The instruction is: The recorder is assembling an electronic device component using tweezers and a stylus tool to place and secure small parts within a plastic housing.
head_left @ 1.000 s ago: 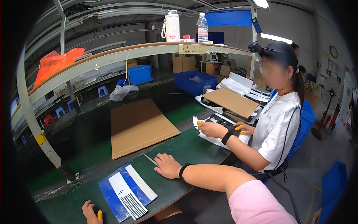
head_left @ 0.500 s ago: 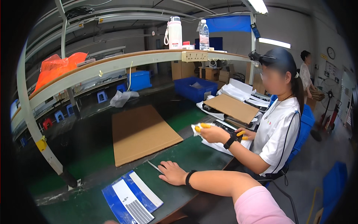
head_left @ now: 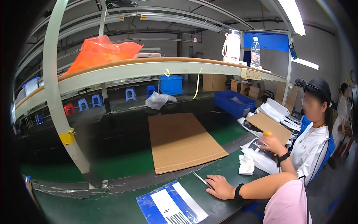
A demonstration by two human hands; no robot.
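The person's right hand is resting palm down on the green bench mat, fingers loosely bent over a slim pale stick-like tool; I cannot tell whether they are gripping it. The left hand, showing at the lower left a second ago, is now staying out of view, so I cannot tell its state. The white keyboard panel is lying near the right hand, on a blue film-like sheet beside a plain white strip, and its lower end is running out of sight. With the left hand gone, no visible hand is touching the panel; handling seems to be pausing.

The view is swinging leftward too. To the right, the seated co-worker's hand is lifting, blurred, while the white cloth it was holding is now lying on the bench.

Beyond the mat, a cardboard sheet is lying flat, with a crumpled clear plastic bag and a blue crate sitting farther back. Overhead, a shelf is carrying an orange plastic bag, a white tumbler and a water bottle. Small stools are standing behind, and a tube lamp is glowing above.
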